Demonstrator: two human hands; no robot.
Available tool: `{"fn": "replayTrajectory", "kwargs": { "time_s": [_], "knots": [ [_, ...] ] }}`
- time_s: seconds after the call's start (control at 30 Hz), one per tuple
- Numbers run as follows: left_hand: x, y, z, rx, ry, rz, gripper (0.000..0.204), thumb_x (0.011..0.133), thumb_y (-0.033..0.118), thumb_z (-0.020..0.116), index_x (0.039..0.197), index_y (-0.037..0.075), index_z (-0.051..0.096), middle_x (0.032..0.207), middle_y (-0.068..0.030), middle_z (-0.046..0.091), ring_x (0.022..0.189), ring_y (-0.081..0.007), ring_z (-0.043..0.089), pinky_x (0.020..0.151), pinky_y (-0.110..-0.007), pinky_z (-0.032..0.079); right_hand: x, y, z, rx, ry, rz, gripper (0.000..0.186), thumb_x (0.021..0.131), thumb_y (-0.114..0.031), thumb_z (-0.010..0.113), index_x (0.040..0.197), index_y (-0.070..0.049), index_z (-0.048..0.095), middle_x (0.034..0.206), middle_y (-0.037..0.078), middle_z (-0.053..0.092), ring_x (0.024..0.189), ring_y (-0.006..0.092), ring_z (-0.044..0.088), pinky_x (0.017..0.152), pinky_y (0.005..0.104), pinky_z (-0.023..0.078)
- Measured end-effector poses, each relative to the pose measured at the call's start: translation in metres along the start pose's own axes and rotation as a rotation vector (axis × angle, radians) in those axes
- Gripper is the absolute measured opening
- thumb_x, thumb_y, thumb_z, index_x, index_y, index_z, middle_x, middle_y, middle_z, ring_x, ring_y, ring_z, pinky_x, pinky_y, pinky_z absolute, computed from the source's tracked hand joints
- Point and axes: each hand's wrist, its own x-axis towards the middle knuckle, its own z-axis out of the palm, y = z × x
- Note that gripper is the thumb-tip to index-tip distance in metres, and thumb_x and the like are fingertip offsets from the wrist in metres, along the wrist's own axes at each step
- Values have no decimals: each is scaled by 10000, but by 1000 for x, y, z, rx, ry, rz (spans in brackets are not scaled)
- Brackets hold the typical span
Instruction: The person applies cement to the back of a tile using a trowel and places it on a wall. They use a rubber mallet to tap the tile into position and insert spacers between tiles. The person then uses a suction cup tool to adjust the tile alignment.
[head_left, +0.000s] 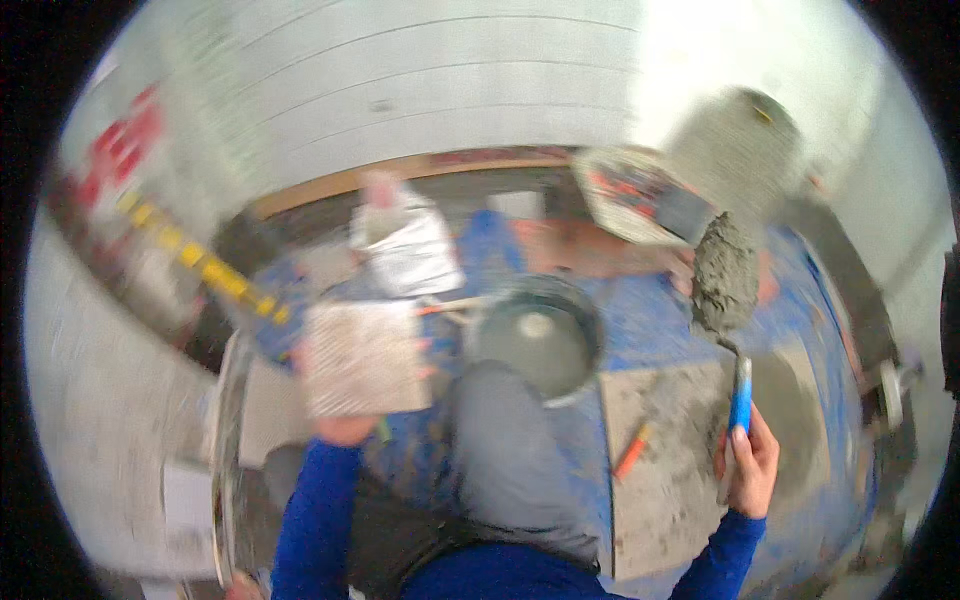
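A square, pale tile (364, 360) with a ribbed face turned up rests in my left hand (345, 428), its fingers wrapped round from beneath and partly hidden by it. My right hand (752, 466) is closed round the blue and grey handle of a trowel (741, 395). Wet grey mortar (725, 275) is heaped on the trowel and covers its blade. Below it lies a large board (660, 520) smeared with mortar, a darker wet patch (795, 425) to the right of the handle.
A dark round bucket (590, 340) of greyish water stands beyond my knee. An orange-handled tool (632, 452) lies on the board. Farther off are a white bag (412, 250), an octagonal tray (620, 200) of tools, a yellow spirit level (205, 262) and blue sheeting (650, 325). Walls rise behind.
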Motion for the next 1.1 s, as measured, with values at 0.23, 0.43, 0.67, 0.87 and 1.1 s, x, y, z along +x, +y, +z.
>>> {"fn": "replayTrajectory", "kwargs": {
  "time_s": [0.23, 0.43, 0.67, 0.87, 1.1],
  "knots": [
    [-1, 59, 12, -257, 185, 62, 882, 940, 778, 396, 1569, 159, 422, 1628, -234, 367, 1421, -581, 371, 1112, -818, 246, 38, -39, 211, -246, -579, -123, 502, 937, -124, 749, 1405, -2, 613, 929, 69, 698, 772, 115, 626, 681, 277, 516],
    [-36, 94, -21, -379, 208, 338, 710, 1027, 667, 370, 1536, 184, 482, 1578, -149, 466, 1444, -444, 419, 1182, -696, 286, 33, -23, 341, -626, -608, -856, 527, 818, -120, 823, 1326, -89, 687, 874, 134, 679, 725, 303, 649, 691, 407, 535],
    [-71, 122, -48, -552, -10, 509, 731, 1044, 672, 301, 1539, 164, 478, 1602, -100, 451, 1448, -340, 431, 1213, -591, 292, 44, 15, 420, -587, -562, -1223, 654, 744, -59, 810, 1377, -118, 657, 1008, 122, 673, 866, 309, 643, 778, 420, 532],
    [-86, 123, -41, -487, 186, 565, 705, 1053, 649, 302, 1502, 146, 507, 1578, -84, 480, 1429, -318, 447, 1197, -565, 307, 46, 37, 468, -674, -835, -1071, 602, 774, -44, 753, 1348, -108, 585, 978, 161, 612, 894, 384, 646, 782, 463, 527],
    [-108, 124, -50, -552, 188, 661, 595, 1053, 561, 428, 1459, 145, 555, 1528, -79, 535, 1394, -319, 488, 1177, -555, 347, 43, 67, 486, -642, -987, -1052, 501, 809, -4, 708, 1285, -41, 557, 992, 184, 610, 928, 411, 637, 801, 499, 509]
  ]
}}
